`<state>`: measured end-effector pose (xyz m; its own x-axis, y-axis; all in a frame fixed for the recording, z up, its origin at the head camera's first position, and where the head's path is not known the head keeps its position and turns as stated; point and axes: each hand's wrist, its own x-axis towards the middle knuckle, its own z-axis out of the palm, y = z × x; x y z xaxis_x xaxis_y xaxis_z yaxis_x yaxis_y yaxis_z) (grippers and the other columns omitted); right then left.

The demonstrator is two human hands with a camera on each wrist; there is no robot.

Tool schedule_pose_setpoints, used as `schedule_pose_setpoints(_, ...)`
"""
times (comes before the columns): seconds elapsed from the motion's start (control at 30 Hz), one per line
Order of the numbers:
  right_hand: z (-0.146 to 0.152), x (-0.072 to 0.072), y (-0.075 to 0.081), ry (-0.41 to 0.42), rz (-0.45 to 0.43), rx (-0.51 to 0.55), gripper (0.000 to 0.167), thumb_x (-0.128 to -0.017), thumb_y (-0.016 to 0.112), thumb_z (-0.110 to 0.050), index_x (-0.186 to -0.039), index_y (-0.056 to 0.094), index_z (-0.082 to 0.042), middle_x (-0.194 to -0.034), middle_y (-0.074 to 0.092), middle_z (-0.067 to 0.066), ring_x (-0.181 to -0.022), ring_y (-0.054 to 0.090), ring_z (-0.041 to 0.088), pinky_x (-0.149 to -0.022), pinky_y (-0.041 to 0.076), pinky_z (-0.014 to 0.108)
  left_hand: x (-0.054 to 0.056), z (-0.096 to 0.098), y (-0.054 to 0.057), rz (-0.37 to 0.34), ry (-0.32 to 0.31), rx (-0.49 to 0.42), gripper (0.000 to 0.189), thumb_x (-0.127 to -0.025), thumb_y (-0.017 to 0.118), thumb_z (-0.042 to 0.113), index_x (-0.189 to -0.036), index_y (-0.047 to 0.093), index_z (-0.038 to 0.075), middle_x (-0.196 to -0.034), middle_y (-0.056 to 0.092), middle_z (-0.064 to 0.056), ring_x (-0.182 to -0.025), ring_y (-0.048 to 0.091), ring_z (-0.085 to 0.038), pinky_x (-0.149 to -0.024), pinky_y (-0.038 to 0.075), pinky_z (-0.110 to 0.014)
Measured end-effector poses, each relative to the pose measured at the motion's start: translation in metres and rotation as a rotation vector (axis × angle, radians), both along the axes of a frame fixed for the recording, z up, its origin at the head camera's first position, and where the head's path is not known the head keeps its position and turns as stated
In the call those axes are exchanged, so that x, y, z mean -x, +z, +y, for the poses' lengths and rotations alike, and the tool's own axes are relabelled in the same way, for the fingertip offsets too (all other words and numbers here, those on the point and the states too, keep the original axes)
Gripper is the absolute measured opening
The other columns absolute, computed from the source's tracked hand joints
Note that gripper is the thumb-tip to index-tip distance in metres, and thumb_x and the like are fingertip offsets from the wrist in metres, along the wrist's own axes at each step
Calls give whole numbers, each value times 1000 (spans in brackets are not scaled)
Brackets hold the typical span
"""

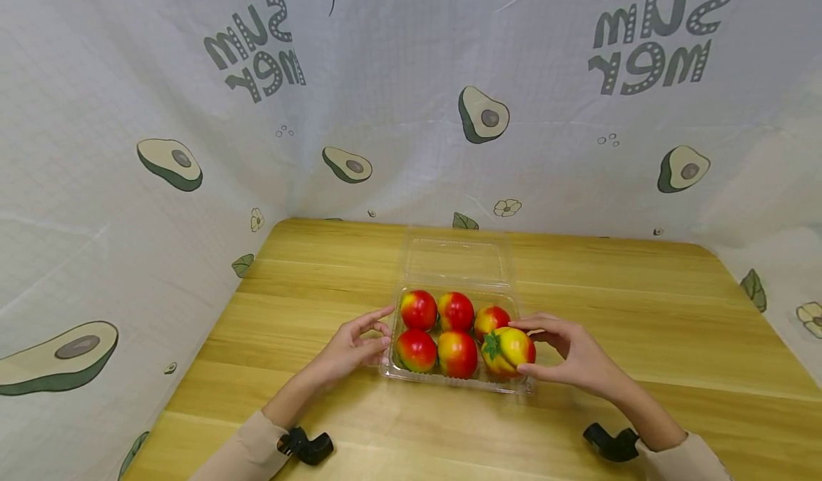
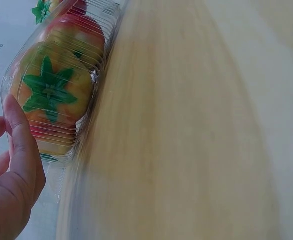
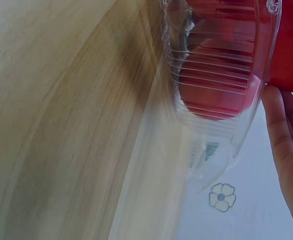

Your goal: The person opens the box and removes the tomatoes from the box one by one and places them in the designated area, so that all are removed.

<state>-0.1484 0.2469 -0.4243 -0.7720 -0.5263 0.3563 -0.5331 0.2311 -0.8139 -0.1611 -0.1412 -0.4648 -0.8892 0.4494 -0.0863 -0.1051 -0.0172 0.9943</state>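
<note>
A clear plastic clamshell box (image 1: pixel 459 381) sits on the table with several red-and-yellow, persimmon-like fruits (image 1: pixel 457 355) in two rows. My right hand (image 1: pixel 571 356) holds another such fruit (image 1: pixel 514 347) between thumb and fingers over the box's front right corner, its green star-shaped calyx turned left. In the right wrist view this held fruit (image 3: pixel 290 52) stands above the box rim, beside a fruit seen through the ribbed wall (image 3: pixel 214 82). My left hand (image 1: pixel 356 345) rests its fingertips at the box's left edge; the left wrist view shows them right at the rim (image 2: pixel 9 82).
The box's transparent lid (image 1: pixel 457 261) lies folded back behind it. Wood-grain table (image 1: pixel 610 295) surrounds the box. A white cloth with avocado prints (image 1: pixel 411 110) hangs behind and at both sides. Black wrist-worn devices (image 1: pixel 308 447) sit at both sleeves.
</note>
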Motion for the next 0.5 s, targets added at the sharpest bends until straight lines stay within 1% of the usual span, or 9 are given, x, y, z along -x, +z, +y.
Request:
schedule_pose_setpoints(0.17, 1, 0, 0, 26, -17, 37, 52, -76, 81, 9, -125, 64, 4, -123, 62, 13, -111, 59, 8, -92, 52, 21, -1, 0, 0, -5, 3, 1, 59, -98, 60, 0, -153, 39, 6, -111, 50, -10, -75, 60, -10, -76, 61, -31)
schedule_pose_setpoints(0.3, 2, 0, 0, 26, -53, 59, 52, -76, 80, 11, -125, 62, 6, -124, 62, 9, -113, 60, 9, -93, 52, 21, -1, 0, 0, 0, 5, 5, 59, -98, 60, 0, -153, 39, 6, -111, 51, -11, -75, 60, -10, -76, 61, -31)
schedule_pose_setpoints(0.4, 2, 0, 1, 28, -60, 72, 52, -77, 79, 12, -125, 61, 8, -125, 63, 8, -113, 60, 9, -93, 51, 20, -1, 0, 0, 0, 4, 3, 59, -98, 60, 0, -153, 39, 6, -111, 50, -11, -75, 59, -10, -77, 60, -31)
schedule_pose_setpoints(0.5, 3, 0, 2, 38, -44, 83, 52, -77, 77, 14, -126, 61, 8, -125, 62, 9, -114, 59, 9, -94, 51, 19, -1, 0, 0, -1, 2, -2, 59, -99, 60, 1, -153, 39, 6, -112, 50, -10, -76, 59, -10, -77, 60, -31)
